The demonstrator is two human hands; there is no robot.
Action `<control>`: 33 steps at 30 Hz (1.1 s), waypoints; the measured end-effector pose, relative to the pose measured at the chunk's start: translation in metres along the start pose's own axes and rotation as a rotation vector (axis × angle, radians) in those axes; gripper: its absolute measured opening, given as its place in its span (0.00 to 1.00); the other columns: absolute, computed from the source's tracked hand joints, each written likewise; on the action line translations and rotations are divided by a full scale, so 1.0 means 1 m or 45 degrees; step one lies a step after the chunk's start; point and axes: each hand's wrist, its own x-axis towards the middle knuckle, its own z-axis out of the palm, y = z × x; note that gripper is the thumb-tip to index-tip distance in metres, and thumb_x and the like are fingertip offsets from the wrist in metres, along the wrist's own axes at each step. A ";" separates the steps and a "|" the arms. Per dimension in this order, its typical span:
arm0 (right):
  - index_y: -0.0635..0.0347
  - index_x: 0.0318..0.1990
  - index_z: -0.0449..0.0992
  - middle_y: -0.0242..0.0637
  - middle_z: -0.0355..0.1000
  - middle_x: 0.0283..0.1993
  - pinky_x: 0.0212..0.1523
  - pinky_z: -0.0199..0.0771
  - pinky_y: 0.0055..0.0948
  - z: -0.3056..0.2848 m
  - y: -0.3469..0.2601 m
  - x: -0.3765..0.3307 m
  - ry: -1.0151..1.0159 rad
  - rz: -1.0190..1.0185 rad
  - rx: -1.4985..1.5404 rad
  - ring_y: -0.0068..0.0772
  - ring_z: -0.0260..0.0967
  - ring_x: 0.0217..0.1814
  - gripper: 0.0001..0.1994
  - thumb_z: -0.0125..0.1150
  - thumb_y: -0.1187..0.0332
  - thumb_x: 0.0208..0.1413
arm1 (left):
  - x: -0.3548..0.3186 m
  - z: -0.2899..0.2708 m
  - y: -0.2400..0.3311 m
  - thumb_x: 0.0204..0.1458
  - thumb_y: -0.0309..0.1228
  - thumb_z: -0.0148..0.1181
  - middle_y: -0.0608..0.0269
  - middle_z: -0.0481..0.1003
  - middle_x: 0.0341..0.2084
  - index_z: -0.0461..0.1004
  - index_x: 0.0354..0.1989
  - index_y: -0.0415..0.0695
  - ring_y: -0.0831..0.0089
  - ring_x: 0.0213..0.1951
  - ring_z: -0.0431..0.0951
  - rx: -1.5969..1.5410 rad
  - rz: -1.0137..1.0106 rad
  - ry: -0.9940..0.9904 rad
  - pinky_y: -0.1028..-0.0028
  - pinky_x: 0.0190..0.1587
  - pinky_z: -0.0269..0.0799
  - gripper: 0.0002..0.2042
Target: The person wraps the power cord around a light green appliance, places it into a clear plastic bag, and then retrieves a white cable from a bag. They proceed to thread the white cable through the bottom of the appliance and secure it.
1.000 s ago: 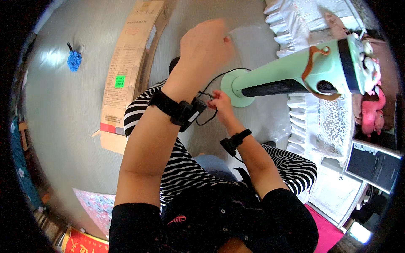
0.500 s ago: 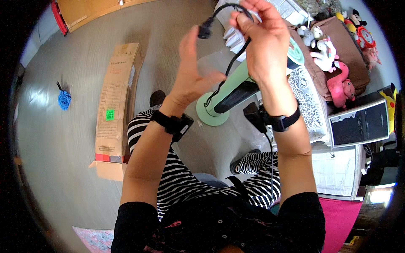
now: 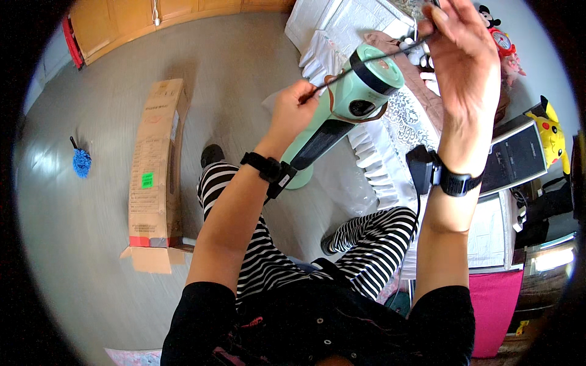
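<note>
A mint-green tower-shaped appliance (image 3: 343,97) with a dark grille and a black band near its top stands on the floor in front of me. A thin black power cord (image 3: 400,51) stretches across its upper end between my hands. My left hand (image 3: 294,113) is closed on the cord beside the tower, fingers curled in. Up to the right, my right hand (image 3: 465,58) pinches the cord between thumb and fingertips, with the palm partly showing. The cord's end near those fingers is hard to make out at the picture's edge.
On the left floor lie a long cardboard box (image 3: 155,165) with open flaps and a blue duster (image 3: 81,162). To the right are a white-draped surface (image 3: 372,161), a dark computer case (image 3: 519,155) and a yellow plush toy (image 3: 552,137). Wooden cabinets (image 3: 122,21) stand at the back.
My right hand has moved right, drawing the cord out straight. The left hand, open before, now grips the cord. My view has shifted, showing the tower's top.
</note>
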 end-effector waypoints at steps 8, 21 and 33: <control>0.64 0.43 0.73 0.34 0.71 0.44 0.50 0.63 0.23 -0.018 0.082 -0.077 0.236 -0.034 -0.479 0.24 0.65 0.48 0.14 0.56 0.83 0.47 | -0.011 -0.002 0.041 0.52 0.29 0.53 0.66 0.73 0.37 0.69 0.43 0.41 0.80 0.37 0.72 -0.654 -0.217 -0.583 0.78 0.39 0.68 0.11; 0.61 0.52 0.62 0.42 0.66 0.48 0.48 0.58 0.40 -0.017 0.172 -0.157 -0.030 -0.085 -1.477 0.45 0.61 0.50 0.29 0.64 0.73 0.38 | 0.005 -0.025 0.025 0.55 0.26 0.44 0.56 0.74 0.30 0.64 0.51 0.38 0.73 0.24 0.74 -0.117 -0.696 0.021 0.75 0.28 0.70 0.15; 0.58 0.52 0.64 0.40 0.70 0.40 0.46 0.56 0.42 -0.024 0.185 -0.143 -0.042 0.308 -1.425 0.43 0.65 0.46 0.26 0.58 0.76 0.41 | 0.005 -0.014 -0.013 0.42 0.22 0.47 0.46 0.74 0.31 0.73 0.38 0.41 0.48 0.36 0.73 0.640 -0.450 -0.126 0.60 0.36 0.69 0.13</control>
